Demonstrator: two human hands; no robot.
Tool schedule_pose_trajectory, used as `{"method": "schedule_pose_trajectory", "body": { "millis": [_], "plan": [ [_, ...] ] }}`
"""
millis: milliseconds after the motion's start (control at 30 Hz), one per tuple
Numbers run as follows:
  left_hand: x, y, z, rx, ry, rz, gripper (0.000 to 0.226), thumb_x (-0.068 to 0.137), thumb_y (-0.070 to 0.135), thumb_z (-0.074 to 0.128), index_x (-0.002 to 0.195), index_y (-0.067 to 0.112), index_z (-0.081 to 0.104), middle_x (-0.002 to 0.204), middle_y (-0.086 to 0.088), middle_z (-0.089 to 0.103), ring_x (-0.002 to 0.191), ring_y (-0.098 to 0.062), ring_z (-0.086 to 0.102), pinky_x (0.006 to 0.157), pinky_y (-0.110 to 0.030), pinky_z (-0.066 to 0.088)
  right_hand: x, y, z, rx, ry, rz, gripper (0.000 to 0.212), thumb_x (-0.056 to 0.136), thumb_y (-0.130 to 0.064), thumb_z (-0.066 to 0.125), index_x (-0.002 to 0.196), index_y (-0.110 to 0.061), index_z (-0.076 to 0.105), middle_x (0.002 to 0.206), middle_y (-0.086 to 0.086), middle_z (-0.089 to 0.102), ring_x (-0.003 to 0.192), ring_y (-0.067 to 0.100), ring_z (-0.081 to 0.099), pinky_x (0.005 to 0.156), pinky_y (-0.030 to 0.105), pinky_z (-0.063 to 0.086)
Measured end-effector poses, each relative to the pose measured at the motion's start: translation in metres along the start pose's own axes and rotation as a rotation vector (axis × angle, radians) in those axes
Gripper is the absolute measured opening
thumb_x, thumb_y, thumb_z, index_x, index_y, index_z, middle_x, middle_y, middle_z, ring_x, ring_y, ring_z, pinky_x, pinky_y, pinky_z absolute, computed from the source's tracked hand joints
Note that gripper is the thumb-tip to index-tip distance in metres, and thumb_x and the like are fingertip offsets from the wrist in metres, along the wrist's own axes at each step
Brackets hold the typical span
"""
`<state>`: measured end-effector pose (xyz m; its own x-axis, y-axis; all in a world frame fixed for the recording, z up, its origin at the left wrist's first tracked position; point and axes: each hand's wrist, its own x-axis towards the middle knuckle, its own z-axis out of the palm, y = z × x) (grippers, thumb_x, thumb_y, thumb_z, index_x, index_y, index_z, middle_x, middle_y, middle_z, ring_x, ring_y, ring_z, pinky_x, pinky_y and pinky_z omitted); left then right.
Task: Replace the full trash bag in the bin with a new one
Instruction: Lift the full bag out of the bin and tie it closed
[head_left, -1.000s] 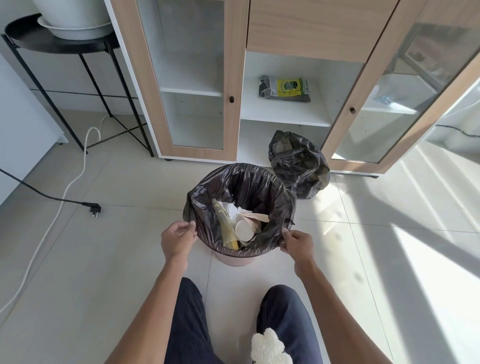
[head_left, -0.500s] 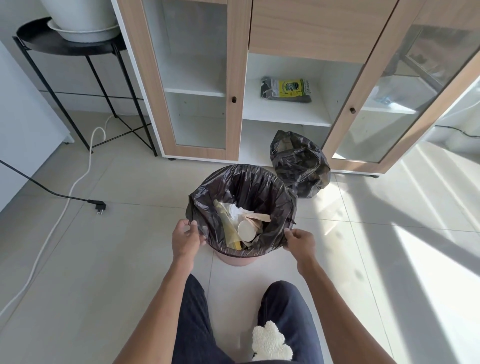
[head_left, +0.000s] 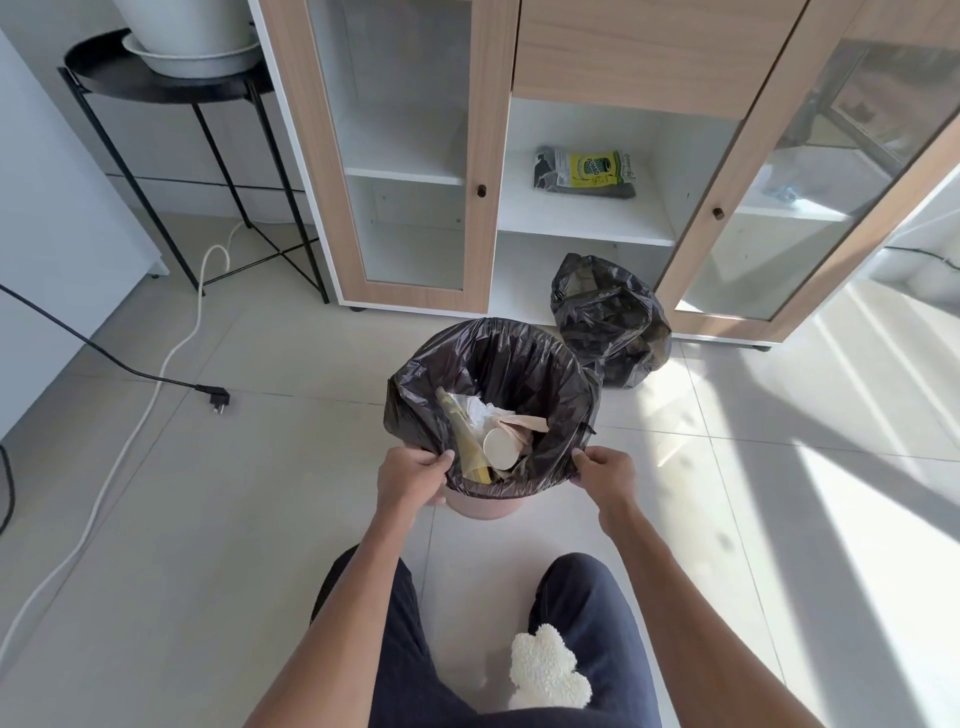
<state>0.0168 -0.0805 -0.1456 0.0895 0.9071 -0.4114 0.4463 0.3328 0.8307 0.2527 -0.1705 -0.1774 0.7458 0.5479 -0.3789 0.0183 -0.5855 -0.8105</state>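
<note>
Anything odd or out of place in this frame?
No spills or damage. Two things stand out: a second black trash bag slumps on the floor behind the bin, against the cabinet, and an unplugged black power plug lies loose on the tiles to the left.

Your pale tiled floor (head_left: 260, 545) carries the pink bin (head_left: 480, 506), a crumpled black bag (head_left: 613, 322), and a black plug (head_left: 218, 401).

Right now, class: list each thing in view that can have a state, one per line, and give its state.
Trash bag: open, in bin, holding rubbish.
Bin: upright, lined.
Left hand: gripping bag rim.
Right hand: gripping bag rim.
Second black bag: on floor, crumpled.
Plug: unplugged, on floor.
</note>
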Motion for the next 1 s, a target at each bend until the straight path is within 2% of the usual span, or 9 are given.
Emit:
{"method": "schedule_pose_trajectory", "body": {
  "millis": [67,133,267,400,467,567,633,867,1000],
  "plan": [
    [0.001,0.001,0.003,0.035,-0.066,-0.037,0.028,0.081,0.025,0.079,0.074,-0.001,0.074,0.068,-0.009,0.068,0.053,-0.021,0.068,0.065,-0.042,0.063,0.0,0.0,0.0,-0.004,-0.009,0.001,0.03,0.091,-0.018,0.065,0.084,0.01,0.066,0.065,0.008,0.058,0.063,0.024,0.063,0.056,0.025,0.042],
    [0.001,0.003,0.002,0.07,-0.118,-0.049,0.024,0.079,0.027,0.081,0.074,0.005,0.076,0.072,-0.006,0.071,0.061,-0.02,0.071,0.067,-0.037,0.064,0.001,-0.001,-0.001,0.002,-0.005,-0.003,0.029,0.091,-0.019,0.065,0.083,0.009,0.068,0.065,0.012,0.063,0.071,0.035,0.071,0.059,0.027,0.043],
    [-0.001,0.006,-0.005,0.113,-0.275,-0.036,0.014,0.08,0.026,0.081,0.092,0.018,0.081,0.081,0.001,0.076,0.08,-0.011,0.069,0.064,-0.024,0.06,0.0,-0.003,-0.002,0.026,0.007,-0.005,0.028,0.091,-0.019,0.067,0.086,0.008,0.072,0.089,0.027,0.072,0.078,0.027,0.076,0.061,0.026,0.048],
    [-0.006,0.005,-0.001,0.099,-0.34,-0.059,0.014,0.084,0.03,0.077,0.095,0.021,0.078,0.075,0.002,0.074,0.057,-0.005,0.059,0.058,-0.022,0.057,0.0,-0.003,0.001,0.034,-0.02,0.009,0.042,0.09,-0.026,0.069,0.096,0.015,0.065,0.088,0.032,0.068,0.068,0.021,0.074,0.081,0.042,0.06],
    [-0.008,0.003,0.005,0.033,-0.338,-0.093,0.02,0.085,0.031,0.076,0.095,0.013,0.076,0.075,-0.002,0.076,0.047,-0.005,0.051,0.058,-0.024,0.057,-0.001,-0.002,0.003,0.047,-0.046,0.034,0.046,0.089,-0.03,0.068,0.091,0.016,0.065,0.065,0.023,0.062,0.059,0.02,0.063,0.073,0.034,0.055],
    [-0.01,0.001,0.008,-0.048,-0.349,-0.123,0.022,0.088,0.027,0.073,0.101,0.008,0.074,0.08,-0.006,0.078,0.048,-0.006,0.051,0.062,-0.027,0.059,-0.005,-0.002,0.002,0.048,-0.069,0.055,0.044,0.09,-0.032,0.066,0.065,0.004,0.061,0.057,0.006,0.055,0.058,0.02,0.05,0.067,0.032,0.046],
    [-0.01,0.003,0.006,-0.073,-0.377,-0.134,0.022,0.089,0.027,0.072,0.102,0.009,0.073,0.082,-0.006,0.079,0.052,-0.007,0.052,0.064,-0.027,0.06,-0.007,-0.005,0.0,0.015,-0.096,0.069,0.037,0.092,-0.033,0.064,0.068,-0.005,0.061,0.059,0.007,0.057,0.056,0.021,0.052,0.067,0.034,0.049],
    [-0.01,0.0,-0.001,-0.137,-0.417,-0.152,0.023,0.09,0.03,0.071,0.093,0.007,0.075,0.078,-0.002,0.072,0.052,-0.008,0.049,0.063,-0.027,0.057,-0.016,-0.023,-0.004,-0.025,-0.243,0.102,0.028,0.091,-0.032,0.067,0.08,-0.007,0.063,0.07,0.006,0.056,0.056,0.017,0.053,0.051,0.024,0.044],
    [-0.007,-0.001,-0.007,-0.319,-0.338,-0.169,0.022,0.092,0.027,0.068,0.09,0.006,0.071,0.087,-0.005,0.076,0.056,-0.012,0.06,0.062,-0.028,0.06,-0.014,-0.026,-0.018,0.261,-0.275,0.19,0.017,0.091,-0.024,0.065,0.089,-0.007,0.068,0.077,0.006,0.061,0.063,0.017,0.057,0.056,0.024,0.049]
  ]
}}
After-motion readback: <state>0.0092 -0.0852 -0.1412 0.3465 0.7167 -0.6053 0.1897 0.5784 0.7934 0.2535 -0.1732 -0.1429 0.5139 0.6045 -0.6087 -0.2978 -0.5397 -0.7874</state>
